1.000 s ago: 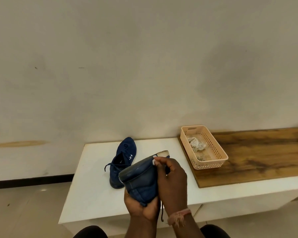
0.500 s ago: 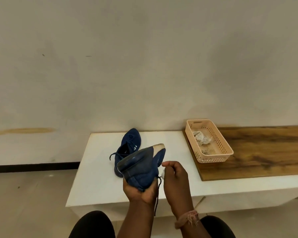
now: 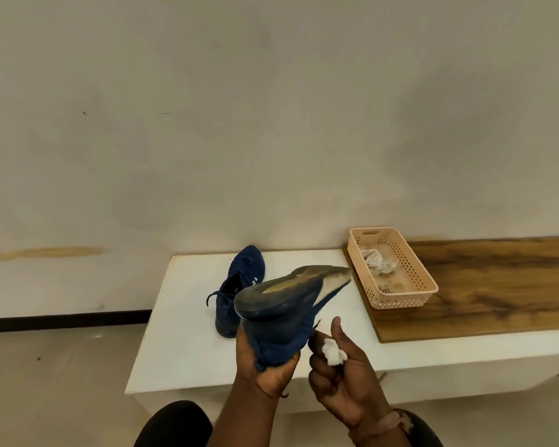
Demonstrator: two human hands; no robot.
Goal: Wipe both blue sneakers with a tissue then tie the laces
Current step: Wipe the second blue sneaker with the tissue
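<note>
Nearest us, the left hand (image 3: 265, 362) gripped the held blue sneaker (image 3: 281, 321) by its heel, sole up; its fingers were hidden behind the upper. The right hand (image 3: 339, 375) pinched a wadded white tissue (image 3: 333, 351) just beside that shoe, apart from it. Further back, the second sneaker (image 3: 239, 285) lay on the white table (image 3: 181, 333), heel end partly hidden, laces loose. The peach basket (image 3: 397, 301) held crumpled tissue (image 3: 376, 262); other contents unclear.

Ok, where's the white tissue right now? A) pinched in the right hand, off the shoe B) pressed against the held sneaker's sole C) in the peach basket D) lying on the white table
A: the white tissue sits wadded in the right hand, beside the held sneaker and clear of it.
</note>
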